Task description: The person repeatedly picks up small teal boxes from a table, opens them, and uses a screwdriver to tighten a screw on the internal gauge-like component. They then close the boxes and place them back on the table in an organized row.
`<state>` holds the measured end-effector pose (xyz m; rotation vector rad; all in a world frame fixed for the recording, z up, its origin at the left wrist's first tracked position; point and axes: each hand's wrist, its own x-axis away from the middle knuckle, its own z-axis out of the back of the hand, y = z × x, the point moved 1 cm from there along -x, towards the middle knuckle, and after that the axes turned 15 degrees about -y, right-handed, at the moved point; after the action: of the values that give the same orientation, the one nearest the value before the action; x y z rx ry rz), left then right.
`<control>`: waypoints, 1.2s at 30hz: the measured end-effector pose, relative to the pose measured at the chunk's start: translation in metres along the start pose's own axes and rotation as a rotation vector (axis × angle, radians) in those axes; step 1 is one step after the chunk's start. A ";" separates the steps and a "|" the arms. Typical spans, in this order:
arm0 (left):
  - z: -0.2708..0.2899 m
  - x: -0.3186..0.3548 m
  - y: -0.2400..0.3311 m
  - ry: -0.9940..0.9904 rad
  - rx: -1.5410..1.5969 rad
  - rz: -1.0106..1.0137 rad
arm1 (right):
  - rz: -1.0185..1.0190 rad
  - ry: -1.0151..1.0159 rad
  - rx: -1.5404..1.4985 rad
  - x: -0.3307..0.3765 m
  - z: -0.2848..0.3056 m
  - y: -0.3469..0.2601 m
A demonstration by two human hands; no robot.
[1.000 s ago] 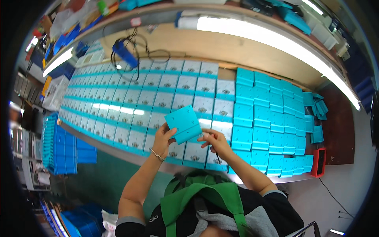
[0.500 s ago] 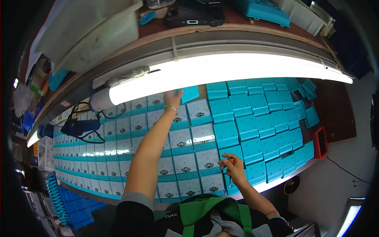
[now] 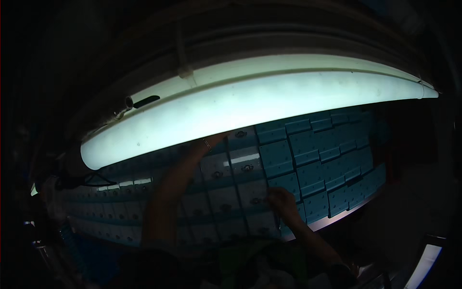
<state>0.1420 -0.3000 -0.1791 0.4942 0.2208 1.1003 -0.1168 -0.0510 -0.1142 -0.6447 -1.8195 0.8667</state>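
White panels (image 3: 250,190) near the right hand (image 3: 283,201) bear illegible emblems (image 3: 247,168).

right hand (image 3: 283,202): bare | left wrist: thin bracelet (image 3: 207,145) | dim green garment (image 3: 233,255)

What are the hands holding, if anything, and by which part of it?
It cannot be told: the left hand is mostly hidden behind the long white glowing tube lamp, and the right hand is too dark to show whether it holds anything.
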 end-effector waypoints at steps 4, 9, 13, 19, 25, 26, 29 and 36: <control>0.007 0.030 0.022 -0.214 -0.059 0.016 | 0.052 -0.020 0.086 -0.009 -0.003 0.003; 0.006 0.023 0.020 -0.196 -0.029 0.070 | -0.039 -0.110 0.089 -0.009 -0.016 -0.011; 0.023 0.023 0.029 -0.175 0.113 -0.002 | -0.100 -0.125 0.136 -0.002 -0.019 -0.020; 0.053 0.004 0.087 -0.207 -0.277 -0.136 | -0.022 -0.133 0.053 -0.005 -0.011 -0.012; 0.026 -0.035 0.122 -0.404 -0.346 -0.042 | -0.047 -0.126 0.110 -0.001 -0.020 -0.023; 0.023 -0.033 0.118 -0.389 -0.342 -0.030 | -0.041 -0.117 0.126 0.000 -0.019 -0.025; 0.031 -0.023 0.107 -0.307 -0.295 -0.051 | 0.000 -0.099 0.071 0.001 -0.008 -0.015; 0.056 0.077 0.089 -0.104 0.352 -0.208 | 0.406 0.054 0.396 0.029 0.006 -0.051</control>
<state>0.1281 -0.2146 -0.0818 0.8220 0.3689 0.8316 -0.1360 -0.0615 -0.0591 -0.7800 -1.4283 1.4200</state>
